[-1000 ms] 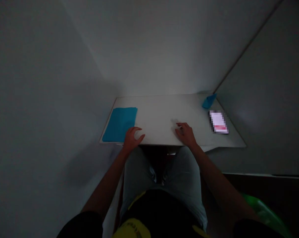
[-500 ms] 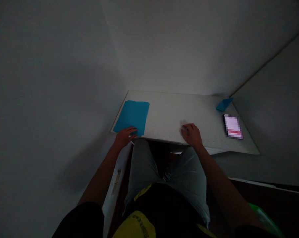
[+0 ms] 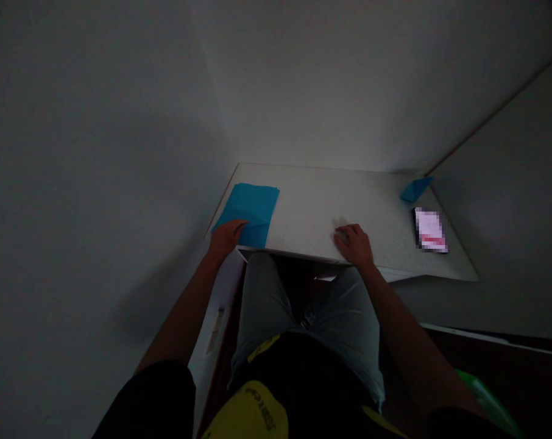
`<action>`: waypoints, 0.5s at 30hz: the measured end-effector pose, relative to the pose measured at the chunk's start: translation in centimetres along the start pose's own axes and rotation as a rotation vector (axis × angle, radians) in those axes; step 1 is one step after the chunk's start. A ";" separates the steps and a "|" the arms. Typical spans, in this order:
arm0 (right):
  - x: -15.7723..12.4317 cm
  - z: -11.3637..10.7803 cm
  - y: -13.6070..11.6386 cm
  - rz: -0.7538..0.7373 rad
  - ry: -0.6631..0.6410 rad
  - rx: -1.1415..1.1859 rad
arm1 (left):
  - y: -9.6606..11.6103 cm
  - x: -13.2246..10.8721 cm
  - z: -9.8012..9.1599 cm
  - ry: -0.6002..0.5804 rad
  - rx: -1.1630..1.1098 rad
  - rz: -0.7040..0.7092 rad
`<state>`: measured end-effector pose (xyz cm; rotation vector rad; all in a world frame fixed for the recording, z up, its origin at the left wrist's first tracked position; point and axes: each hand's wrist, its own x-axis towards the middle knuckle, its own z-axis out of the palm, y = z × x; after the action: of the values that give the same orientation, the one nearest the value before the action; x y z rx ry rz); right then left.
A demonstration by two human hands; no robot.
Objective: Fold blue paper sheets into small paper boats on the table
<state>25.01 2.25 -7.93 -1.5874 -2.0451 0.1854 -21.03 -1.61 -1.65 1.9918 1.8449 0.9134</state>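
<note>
My left hand (image 3: pixel 227 236) is closed in a pinch on the near edge of the top blue sheet of paper (image 3: pixel 256 218), which bends up from the stack. Beneath it, the rest of the blue paper stack (image 3: pixel 254 236) lies at the left end of the white table (image 3: pixel 306 210). On the middle of that table, close to its front edge, rests my right hand (image 3: pixel 354 245). Its fingers are loosely bent, with a gap between thumb and fingers, and nothing shows in them.
At the far right corner stands a folded blue paper piece (image 3: pixel 415 189). A phone (image 3: pixel 430 230) with a lit, blurred screen lies in front of it. Walls border the table at the left, back and right. A green object (image 3: pixel 488 399) shows at lower right.
My left hand has moved slightly away from me and closed on the top sheet, whose near edge is now raised. My right hand stays in place.
</note>
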 end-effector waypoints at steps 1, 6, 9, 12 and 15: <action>0.0 0.0 0.1 0.002 -0.001 -0.001 | 0.8 0.6 -0.3 0.014 0.009 0.025; 0.1 0.0 0.0 -0.002 0.019 0.065 | 6.6 2.5 0.1 -0.156 0.135 0.253; -0.2 -0.4 -0.9 -0.069 0.042 0.103 | 10.5 2.1 2.3 -0.266 0.169 0.357; -1.2 -1.3 -2.3 -0.142 0.006 0.065 | 13.9 0.6 5.3 -0.360 0.211 0.427; -2.6 -2.5 -3.1 -0.196 -0.105 -0.014 | 16.5 -1.3 8.2 -0.442 0.241 0.481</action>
<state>23.96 -1.63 -5.39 -1.4011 -2.2724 0.1857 -2.90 -3.56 1.56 2.5897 1.3053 0.3085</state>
